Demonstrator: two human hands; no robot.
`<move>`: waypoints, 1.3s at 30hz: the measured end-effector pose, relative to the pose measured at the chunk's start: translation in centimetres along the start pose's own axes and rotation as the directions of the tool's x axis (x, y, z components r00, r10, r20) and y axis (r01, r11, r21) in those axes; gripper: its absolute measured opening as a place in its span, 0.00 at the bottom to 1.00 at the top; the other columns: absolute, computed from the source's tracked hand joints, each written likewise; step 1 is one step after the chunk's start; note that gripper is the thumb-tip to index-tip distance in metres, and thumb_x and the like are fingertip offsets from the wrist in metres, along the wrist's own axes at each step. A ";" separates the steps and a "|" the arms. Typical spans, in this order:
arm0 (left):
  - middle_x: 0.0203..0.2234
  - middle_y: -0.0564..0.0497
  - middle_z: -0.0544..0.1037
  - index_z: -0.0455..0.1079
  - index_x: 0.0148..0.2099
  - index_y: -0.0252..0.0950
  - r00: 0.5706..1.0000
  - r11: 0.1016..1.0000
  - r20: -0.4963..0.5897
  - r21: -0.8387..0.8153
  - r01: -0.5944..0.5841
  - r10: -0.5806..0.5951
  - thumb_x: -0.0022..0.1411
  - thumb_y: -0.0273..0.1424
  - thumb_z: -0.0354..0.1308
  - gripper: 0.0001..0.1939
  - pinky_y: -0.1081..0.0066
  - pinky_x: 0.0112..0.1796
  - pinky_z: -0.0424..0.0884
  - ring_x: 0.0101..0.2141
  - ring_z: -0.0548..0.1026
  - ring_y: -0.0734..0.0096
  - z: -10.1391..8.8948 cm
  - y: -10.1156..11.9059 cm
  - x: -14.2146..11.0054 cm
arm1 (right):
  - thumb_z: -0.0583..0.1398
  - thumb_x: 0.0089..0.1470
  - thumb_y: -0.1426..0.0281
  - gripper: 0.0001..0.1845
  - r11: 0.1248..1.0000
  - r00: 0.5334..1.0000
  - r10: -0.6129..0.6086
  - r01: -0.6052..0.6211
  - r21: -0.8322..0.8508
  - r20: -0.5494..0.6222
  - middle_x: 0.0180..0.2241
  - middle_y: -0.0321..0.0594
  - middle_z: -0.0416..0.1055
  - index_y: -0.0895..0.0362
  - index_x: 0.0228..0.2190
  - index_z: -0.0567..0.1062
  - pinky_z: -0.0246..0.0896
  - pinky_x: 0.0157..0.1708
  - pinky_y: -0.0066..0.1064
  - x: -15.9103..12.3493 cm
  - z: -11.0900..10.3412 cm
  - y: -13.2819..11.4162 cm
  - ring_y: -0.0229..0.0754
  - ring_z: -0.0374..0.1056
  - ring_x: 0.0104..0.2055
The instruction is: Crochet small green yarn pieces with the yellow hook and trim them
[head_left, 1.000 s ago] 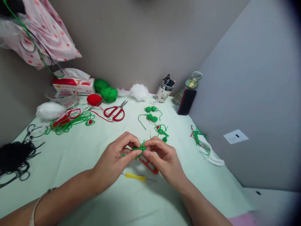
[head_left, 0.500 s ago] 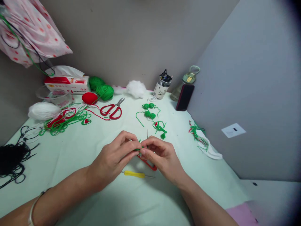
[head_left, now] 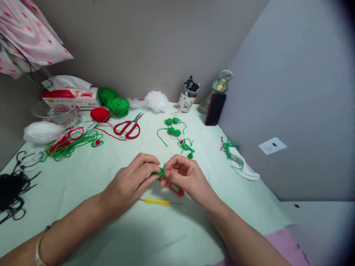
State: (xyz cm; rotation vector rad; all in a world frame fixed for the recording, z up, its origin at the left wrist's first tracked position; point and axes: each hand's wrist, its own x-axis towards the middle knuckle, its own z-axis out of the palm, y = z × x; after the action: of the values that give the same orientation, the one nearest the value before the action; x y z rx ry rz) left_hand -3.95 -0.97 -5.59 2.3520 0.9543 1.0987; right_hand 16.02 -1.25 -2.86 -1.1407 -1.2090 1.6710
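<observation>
My left hand [head_left: 131, 181] and my right hand [head_left: 185, 176] meet above the pale green table [head_left: 111, 229], fingers pinched together on a small green yarn piece [head_left: 160, 171]. A thin needle tip [head_left: 171, 156] sticks up from my right fingers. Under my right hand lies a red-handled tool [head_left: 176, 190], partly hidden. A yellow-handled crochet hook [head_left: 157, 201] lies on the table just below both hands.
Beyond the hands lie green crocheted balls [head_left: 172, 126], red scissors [head_left: 127, 128], green yarn balls [head_left: 114, 101], a red yarn ball [head_left: 100, 114], white stuffing [head_left: 156, 100], a tissue box [head_left: 70, 98], a jar [head_left: 185, 99], a dark phone [head_left: 215, 109] and black yarn [head_left: 11, 188] at left.
The view has shifted a little, so everything sits slightly left and higher. My hands have closed tighter on the green piece, hiding more of it.
</observation>
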 end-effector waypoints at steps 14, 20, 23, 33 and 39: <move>0.47 0.47 0.72 0.67 0.46 0.41 0.999 0.997 0.044 -0.062 0.034 -0.031 0.69 0.21 0.52 0.10 0.73 0.40 0.75 0.43 0.77 0.70 0.8 -0.1 -0.5 | 0.64 0.50 0.71 0.07 0.987 1.000 -0.029 0.029 -0.161 0.006 0.19 0.26 0.61 0.56 0.28 0.69 0.47 0.21 0.24 -0.3 0.1 -0.1 0.29 0.54 0.20; 0.48 0.46 0.73 0.68 0.50 0.42 0.999 0.996 0.041 -0.088 -0.003 0.006 0.69 0.22 0.53 0.12 0.72 0.40 0.75 0.43 0.78 0.69 1.1 0.0 -0.8 | 0.66 0.50 0.71 0.09 0.985 1.000 -0.031 0.031 -0.171 0.001 0.18 0.24 0.60 0.56 0.27 0.69 0.45 0.20 0.24 -0.4 0.1 -0.2 0.28 0.51 0.18; 0.47 0.47 0.73 0.70 0.48 0.42 1.000 0.994 0.031 -0.111 0.007 -0.003 0.68 0.21 0.53 0.12 0.72 0.41 0.74 0.42 0.77 0.70 1.0 0.2 -0.4 | 0.65 0.52 0.68 0.08 0.991 0.999 -0.050 0.051 -0.124 0.013 0.20 0.27 0.64 0.57 0.27 0.70 0.49 0.21 0.24 -0.3 0.0 -0.2 0.29 0.57 0.21; 0.36 0.52 0.76 0.71 0.38 0.38 0.955 0.866 0.003 -0.422 0.269 -0.296 0.65 0.25 0.59 0.03 0.76 0.37 0.75 0.38 0.77 0.73 0.1 1.6 1.1 | 0.68 0.53 0.62 0.13 0.981 0.988 -0.149 0.152 -0.119 0.029 0.27 0.32 0.69 0.57 0.34 0.73 0.57 0.29 0.26 -0.7 -0.1 -0.6 0.32 0.62 0.27; 0.35 0.54 0.76 0.71 0.42 0.41 0.850 0.727 -0.001 -0.519 0.450 -0.527 0.60 0.30 0.65 0.08 0.73 0.38 0.75 0.37 0.77 0.71 0.1 2.0 1.1 | 0.67 0.53 0.64 0.10 0.947 0.984 -0.176 0.172 -0.272 0.010 0.24 0.32 0.66 0.57 0.30 0.74 0.55 0.26 0.27 -0.7 0.1 -0.3 0.33 0.60 0.26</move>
State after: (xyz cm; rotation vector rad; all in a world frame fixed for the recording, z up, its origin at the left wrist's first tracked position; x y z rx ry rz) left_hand -2.53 -1.57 -3.91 1.4896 1.0966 1.1337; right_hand 16.17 -1.82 -2.36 -1.1682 -1.5190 1.3920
